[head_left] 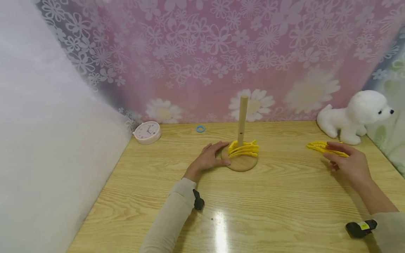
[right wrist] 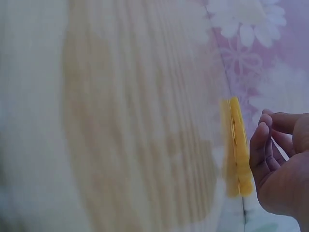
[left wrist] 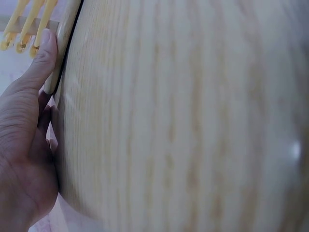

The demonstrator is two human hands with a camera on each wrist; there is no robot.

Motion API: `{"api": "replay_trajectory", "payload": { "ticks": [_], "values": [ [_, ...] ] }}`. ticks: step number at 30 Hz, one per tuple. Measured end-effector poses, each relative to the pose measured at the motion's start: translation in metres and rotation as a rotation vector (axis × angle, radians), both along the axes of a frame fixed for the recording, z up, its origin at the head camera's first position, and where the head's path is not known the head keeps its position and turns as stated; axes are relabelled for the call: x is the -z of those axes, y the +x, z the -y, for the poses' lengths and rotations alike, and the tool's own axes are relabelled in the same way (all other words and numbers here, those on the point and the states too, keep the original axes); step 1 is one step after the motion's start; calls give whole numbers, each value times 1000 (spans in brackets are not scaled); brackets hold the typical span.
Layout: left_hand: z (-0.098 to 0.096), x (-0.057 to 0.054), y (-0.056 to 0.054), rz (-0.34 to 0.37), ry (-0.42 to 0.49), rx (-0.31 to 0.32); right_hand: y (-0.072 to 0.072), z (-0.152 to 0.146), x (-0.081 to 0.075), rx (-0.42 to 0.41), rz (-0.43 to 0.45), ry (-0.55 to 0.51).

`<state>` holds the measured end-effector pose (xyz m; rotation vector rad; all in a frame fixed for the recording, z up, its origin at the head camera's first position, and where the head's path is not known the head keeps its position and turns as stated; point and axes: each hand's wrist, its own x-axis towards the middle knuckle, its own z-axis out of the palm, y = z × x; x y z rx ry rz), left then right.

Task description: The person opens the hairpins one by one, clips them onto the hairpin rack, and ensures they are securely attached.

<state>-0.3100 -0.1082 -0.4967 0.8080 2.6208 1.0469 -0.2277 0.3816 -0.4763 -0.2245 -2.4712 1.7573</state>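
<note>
My left hand (head_left: 207,156) holds the round base of a wooden stand (head_left: 242,164), thumb along its near rim and fingers at the far side. The left wrist view shows the thumb (left wrist: 44,53) against the disc. Several curved yellow hair clips (head_left: 243,149) are stacked around the bottom of the upright post (head_left: 242,116). On the right, another long yellow hair clip (right wrist: 236,145) lies on the table. My right hand (head_left: 351,163) hovers close over it, fingers bent and thumb near the forefinger; in the right wrist view the fingertips are apart from the clip.
A blue ring (head_left: 200,129) lies at the back of the wooden table (head_left: 278,203). A pink round clock (head_left: 147,132) stands at the back left. At the back right sits a white plush dog (head_left: 351,114), just behind the right-hand clip. Flowered cloth (head_left: 202,45) hangs behind.
</note>
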Motion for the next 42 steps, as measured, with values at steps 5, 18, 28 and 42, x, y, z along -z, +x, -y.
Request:
{"api": "replay_trajectory", "payload": {
  "ticks": [5, 18, 28, 42],
  "values": [
    [0, 0, 0, -2, -1, 4, 2, -20, 6, 51, 46, 77],
    [-1, 1, 0, 19, 14, -18, 3, -35, 17, 79, 101, 65],
    [-2, 0, 1, 37, 19, -26, 2, -24, 11, -91, 93, 55],
    [-2, 0, 2, 37, 36, -24, 6, -14, 6, -94, 129, 247]
  ]
}}
